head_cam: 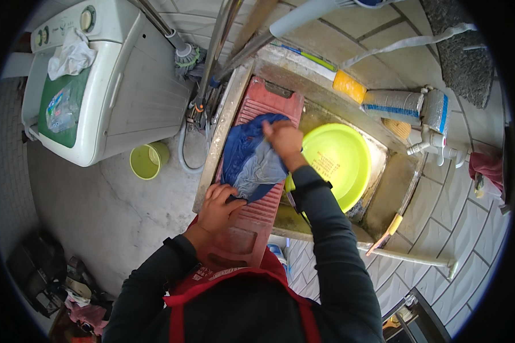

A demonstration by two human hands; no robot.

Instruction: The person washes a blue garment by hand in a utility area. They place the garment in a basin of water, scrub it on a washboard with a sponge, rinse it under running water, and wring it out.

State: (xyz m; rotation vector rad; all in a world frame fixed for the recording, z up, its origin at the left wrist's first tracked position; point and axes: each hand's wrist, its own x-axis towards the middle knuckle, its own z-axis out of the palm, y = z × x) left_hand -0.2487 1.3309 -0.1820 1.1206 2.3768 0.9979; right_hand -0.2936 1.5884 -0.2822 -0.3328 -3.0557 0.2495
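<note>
A wet blue garment with a lighter grey-blue patch lies bunched on a red ribbed plastic washboard. My left hand grips its near edge against the board, fingers bent over the cloth. Higher up, my right hand is curled on the garment's right side, slightly blurred; its fingertips are hidden. The washboard leans lengthwise along the left side of a stone sink, its near end close to my red apron. A lime-green basin with printed writing sits in the sink, partly behind my right forearm.
Mop poles rise beside the sink's far left corner. A tap and wrapped pipes stand at right. A yellow sponge and toothbrush rest on the back ledge. A washing machine and green bucket stand left.
</note>
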